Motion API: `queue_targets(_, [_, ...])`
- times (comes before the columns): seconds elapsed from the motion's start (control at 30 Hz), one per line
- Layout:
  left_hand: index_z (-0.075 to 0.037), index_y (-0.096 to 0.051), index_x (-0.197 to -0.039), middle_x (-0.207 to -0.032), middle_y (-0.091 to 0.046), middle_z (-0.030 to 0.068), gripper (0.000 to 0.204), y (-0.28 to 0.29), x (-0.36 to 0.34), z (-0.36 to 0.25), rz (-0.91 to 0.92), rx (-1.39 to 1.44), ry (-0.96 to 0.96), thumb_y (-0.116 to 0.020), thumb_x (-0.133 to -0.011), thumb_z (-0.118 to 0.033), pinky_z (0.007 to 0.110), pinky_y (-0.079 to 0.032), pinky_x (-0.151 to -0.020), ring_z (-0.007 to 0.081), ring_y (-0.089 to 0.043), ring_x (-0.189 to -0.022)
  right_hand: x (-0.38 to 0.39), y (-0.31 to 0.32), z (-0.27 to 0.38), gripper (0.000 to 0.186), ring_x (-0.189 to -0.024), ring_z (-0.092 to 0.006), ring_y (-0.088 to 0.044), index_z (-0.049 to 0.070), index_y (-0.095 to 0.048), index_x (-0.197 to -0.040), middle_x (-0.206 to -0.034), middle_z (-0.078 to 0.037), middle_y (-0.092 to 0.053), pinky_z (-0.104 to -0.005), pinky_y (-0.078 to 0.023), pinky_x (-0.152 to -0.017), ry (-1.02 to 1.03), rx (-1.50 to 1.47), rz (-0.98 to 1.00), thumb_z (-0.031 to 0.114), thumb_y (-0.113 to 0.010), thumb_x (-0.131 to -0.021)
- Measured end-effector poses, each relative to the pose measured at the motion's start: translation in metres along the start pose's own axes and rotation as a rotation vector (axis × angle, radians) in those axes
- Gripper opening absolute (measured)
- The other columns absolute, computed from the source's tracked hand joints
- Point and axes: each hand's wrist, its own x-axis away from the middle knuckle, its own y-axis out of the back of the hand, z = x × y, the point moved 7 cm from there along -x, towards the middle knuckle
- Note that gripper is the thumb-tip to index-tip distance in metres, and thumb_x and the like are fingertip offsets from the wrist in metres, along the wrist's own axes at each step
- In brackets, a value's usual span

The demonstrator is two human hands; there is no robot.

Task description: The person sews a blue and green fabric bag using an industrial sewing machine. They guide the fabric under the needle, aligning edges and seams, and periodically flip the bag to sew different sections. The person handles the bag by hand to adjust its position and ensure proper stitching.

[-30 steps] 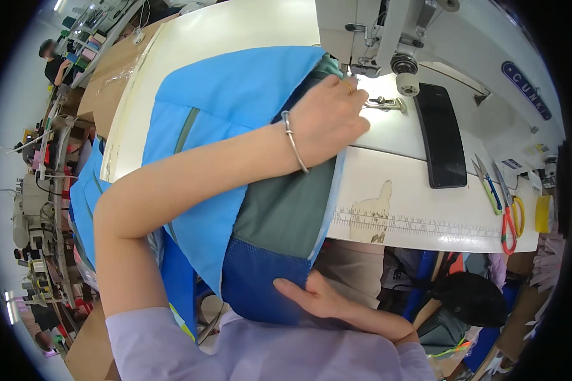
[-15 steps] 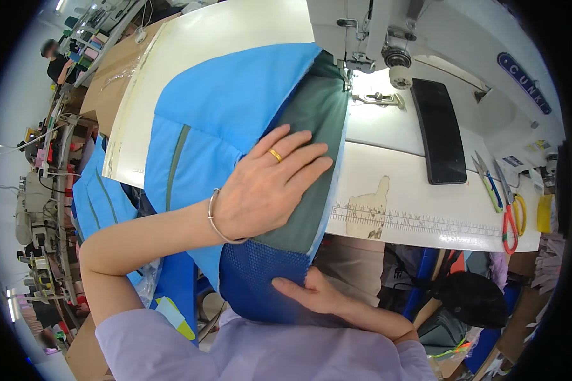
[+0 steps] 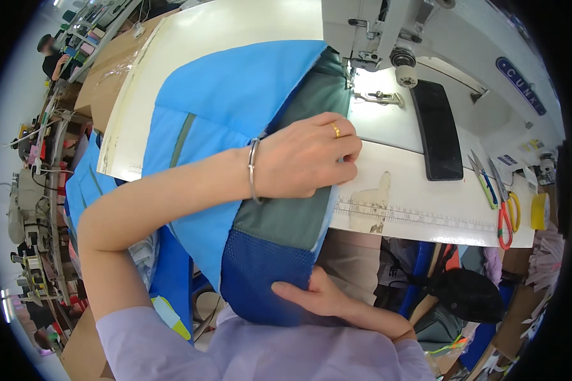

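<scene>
A sewn fabric piece [image 3: 229, 70] in bright blue, grey-green and dark blue mesh lies over the white machine table and hangs off its near edge toward my lap. My left hand [image 3: 308, 155], wearing a ring and a bracelet, has its fingers curled closed at the right edge of the grey-green part. Lower down, my right hand [image 3: 318, 293] grips the edge of the mesh part [image 3: 267, 273], thumb on top and the other fingers hidden beneath. At the far end, the fabric's corner reaches the presser foot [image 3: 349, 77] of the sewing machine [image 3: 451, 38].
Right of the needle sits a metal seam guide [image 3: 380, 98], then a black phone-like slab [image 3: 437, 130]. Scissors [image 3: 504, 219], thread snips [image 3: 486, 184] and a yellow tape roll [image 3: 540, 211] lie farther right. A ruler strip [image 3: 419, 217] runs along the table's front. Far left, another person [image 3: 52, 60] is visible.
My left hand has shifted right and gone from spread flat on the grey-green fabric to curled at its edge. My right hand stays at the mesh. The view has shifted slightly.
</scene>
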Motion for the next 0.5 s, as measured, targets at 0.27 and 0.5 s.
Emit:
queue_targets(0.27, [-0.008, -0.057, -0.062, -0.079, -0.053, 0.0017, 0.014, -0.009, -0.006, 0.002, 0.217, 0.175, -0.091, -0.071, -0.062, -0.004, 0.040, -0.049, -0.096, 0.0274, -0.056, -0.091, 0.001, 0.006, -0.012, 0.039, -0.094, -0.0102, -0.067, -0.005, -0.068, -0.122, -0.104, -0.008, -0.075, -0.0261, -0.055, -0.080, -0.065, -0.090, -0.117, 0.029, -0.066, -0.104])
queue_targets(0.5, [-0.008, -0.059, -0.068, -0.083, -0.055, 0.0022, 0.012, -0.025, -0.014, -0.007, -0.007, 0.236, -0.010, -0.070, -0.063, -0.005, 0.039, -0.047, -0.094, 0.0266, -0.055, -0.089, 0.001, 0.004, -0.013, 0.044, -0.099, -0.0117, -0.065, -0.005, -0.066, -0.126, -0.110, -0.009, -0.073, -0.0280, -0.054, -0.086, -0.108, -0.097, -0.120, 0.034, -0.059, -0.108])
